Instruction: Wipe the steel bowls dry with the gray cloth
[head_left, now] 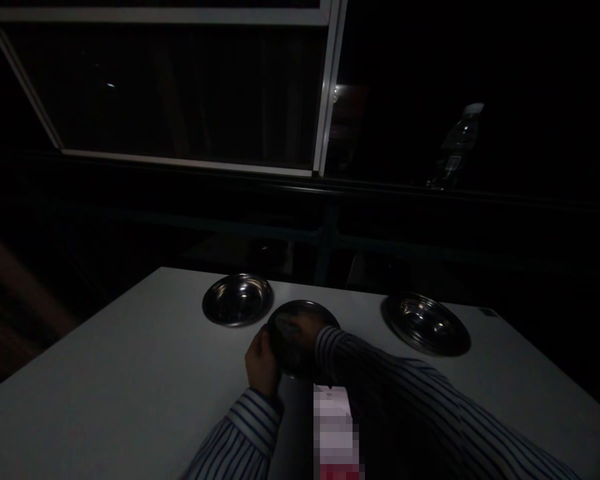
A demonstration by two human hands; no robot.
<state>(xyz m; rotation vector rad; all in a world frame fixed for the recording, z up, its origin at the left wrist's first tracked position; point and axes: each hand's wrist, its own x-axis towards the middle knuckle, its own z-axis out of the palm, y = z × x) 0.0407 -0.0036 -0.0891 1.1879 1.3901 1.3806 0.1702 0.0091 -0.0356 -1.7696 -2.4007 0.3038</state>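
A round metal plate (300, 368) is held tilted above the white table (145, 373), in front of my body. My left hand (262, 363) is closed on its left rim, thumb up along the edge. My right hand (306, 331) reaches into the plate, its fingers bent against the inner surface. By those fingertips is a dull greyish patch; whether it is a cloth or a reflection I cannot tell in the dim light. Striped sleeves cover both forearms.
Another shiny metal plate (238, 301) lies at the table's back left. A stack of metal plates (427, 325) sits at the back right. Behind the table, a clear plastic bottle (457, 148) stands on a dark ledge beside a white-framed window (325, 100).
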